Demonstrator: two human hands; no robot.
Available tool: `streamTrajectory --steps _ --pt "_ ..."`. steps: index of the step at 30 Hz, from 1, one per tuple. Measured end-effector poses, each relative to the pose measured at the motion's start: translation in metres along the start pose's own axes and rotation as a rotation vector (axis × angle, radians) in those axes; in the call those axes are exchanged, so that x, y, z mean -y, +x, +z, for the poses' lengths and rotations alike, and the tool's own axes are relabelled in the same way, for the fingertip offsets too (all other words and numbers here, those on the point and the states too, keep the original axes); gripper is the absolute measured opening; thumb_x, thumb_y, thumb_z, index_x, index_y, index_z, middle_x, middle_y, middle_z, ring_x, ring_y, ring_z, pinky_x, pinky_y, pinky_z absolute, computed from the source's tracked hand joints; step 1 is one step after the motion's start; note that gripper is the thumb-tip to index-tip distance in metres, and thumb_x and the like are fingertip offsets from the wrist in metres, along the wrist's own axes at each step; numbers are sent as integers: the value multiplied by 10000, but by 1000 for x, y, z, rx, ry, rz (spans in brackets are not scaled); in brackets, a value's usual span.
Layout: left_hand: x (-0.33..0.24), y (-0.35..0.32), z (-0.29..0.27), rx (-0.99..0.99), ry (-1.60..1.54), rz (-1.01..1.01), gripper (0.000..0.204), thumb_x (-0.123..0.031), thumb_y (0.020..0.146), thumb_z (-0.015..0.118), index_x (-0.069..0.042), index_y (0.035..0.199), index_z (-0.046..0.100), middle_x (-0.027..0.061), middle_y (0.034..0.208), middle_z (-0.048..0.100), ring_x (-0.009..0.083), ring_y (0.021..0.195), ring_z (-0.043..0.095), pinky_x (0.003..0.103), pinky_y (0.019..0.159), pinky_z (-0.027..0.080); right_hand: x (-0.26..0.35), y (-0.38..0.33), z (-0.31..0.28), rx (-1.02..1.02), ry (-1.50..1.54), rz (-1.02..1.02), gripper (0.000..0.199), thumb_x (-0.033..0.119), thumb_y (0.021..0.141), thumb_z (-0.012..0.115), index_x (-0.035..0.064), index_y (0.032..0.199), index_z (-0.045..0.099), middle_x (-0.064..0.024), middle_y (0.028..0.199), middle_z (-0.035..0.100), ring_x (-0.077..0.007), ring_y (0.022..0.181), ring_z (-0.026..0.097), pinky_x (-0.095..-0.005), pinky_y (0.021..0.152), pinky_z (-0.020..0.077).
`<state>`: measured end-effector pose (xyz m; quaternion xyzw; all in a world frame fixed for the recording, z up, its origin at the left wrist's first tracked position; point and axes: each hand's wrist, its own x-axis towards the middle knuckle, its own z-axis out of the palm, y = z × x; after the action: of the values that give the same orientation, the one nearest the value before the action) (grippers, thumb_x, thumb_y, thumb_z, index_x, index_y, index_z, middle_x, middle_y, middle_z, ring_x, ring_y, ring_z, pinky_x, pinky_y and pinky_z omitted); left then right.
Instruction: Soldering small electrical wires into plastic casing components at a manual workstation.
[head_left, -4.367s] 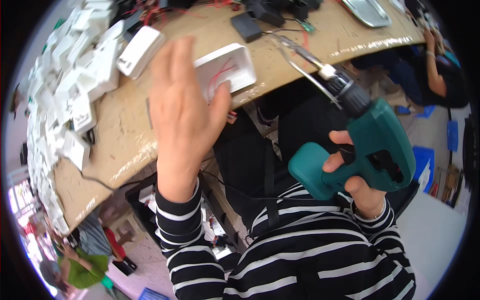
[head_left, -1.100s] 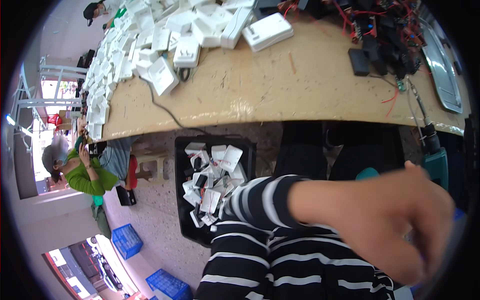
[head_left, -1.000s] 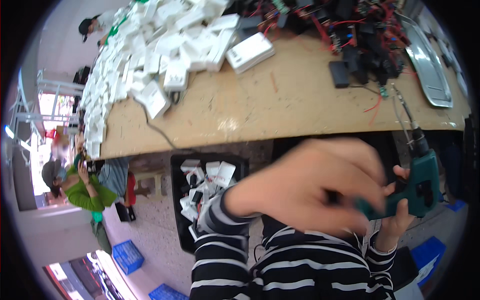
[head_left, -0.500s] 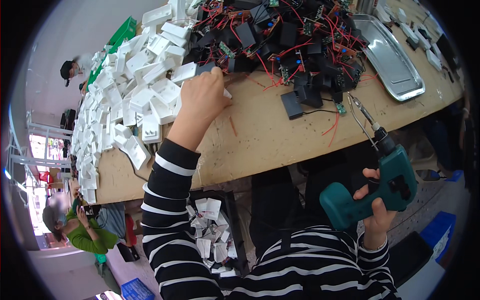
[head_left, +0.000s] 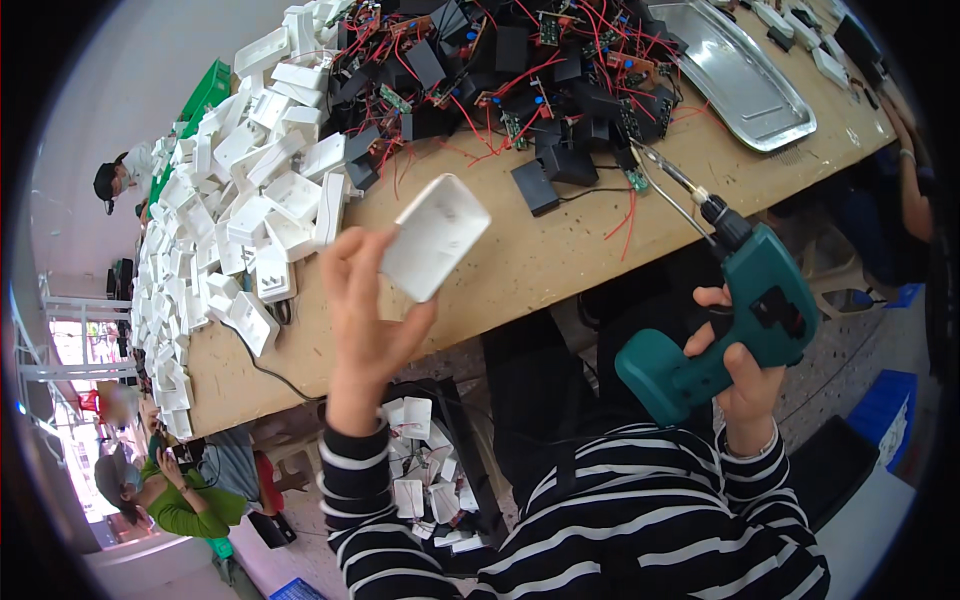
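My left hand point(head_left: 362, 305) holds a white plastic housing shell point(head_left: 440, 236) by its edge, raised over the front of the table with its hollow side showing. In my right hand point(head_left: 748, 388) is a green pistol-shaped soldering gun point(head_left: 765, 300). Its metal tip point(head_left: 672, 168) and thin curved feed tube point toward the table, close to a small green circuit board point(head_left: 636, 180) with red wires. A black block point(head_left: 536, 188) lies beside that board. To the left spreads a big heap of white shells point(head_left: 240, 170), some with plug pins.
Black blocks, red wires and boards make a pile point(head_left: 540, 75) at the back. A metal tray point(head_left: 755, 85) lies right of it. Below the table edge sits a black crate point(head_left: 465, 450) holding white shells. A person in green point(head_left: 195, 505) and other people are around.
My left hand has lifted a white shell off the table and brought it nearer, turning its hollow side up. The soldering gun stays in my right hand; the whole view has shifted somewhat.
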<state>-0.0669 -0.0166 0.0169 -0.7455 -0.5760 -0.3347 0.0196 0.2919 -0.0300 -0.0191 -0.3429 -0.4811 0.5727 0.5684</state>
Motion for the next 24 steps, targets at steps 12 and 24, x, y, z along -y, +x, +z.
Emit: streamTrajectory --steps 12,24 --pt "4 -18 35 120 -473 -129 816 -117 649 780 -33 1366 402 169 1283 497 331 1191 487 413 1022 380 2 -9 3 41 -3 -25 652 221 876 694 -64 1370 377 -279 1246 537 -228 834 680 -301 686 578" --pt "18 108 41 -95 98 267 227 -23 790 678 -62 1014 679 109 936 611 247 812 617 340 781 477 3 -10 -2 2 -41 -14 667 230 865 704 -52 1374 379 -269 1240 544 -227 829 678 -301 683 575"
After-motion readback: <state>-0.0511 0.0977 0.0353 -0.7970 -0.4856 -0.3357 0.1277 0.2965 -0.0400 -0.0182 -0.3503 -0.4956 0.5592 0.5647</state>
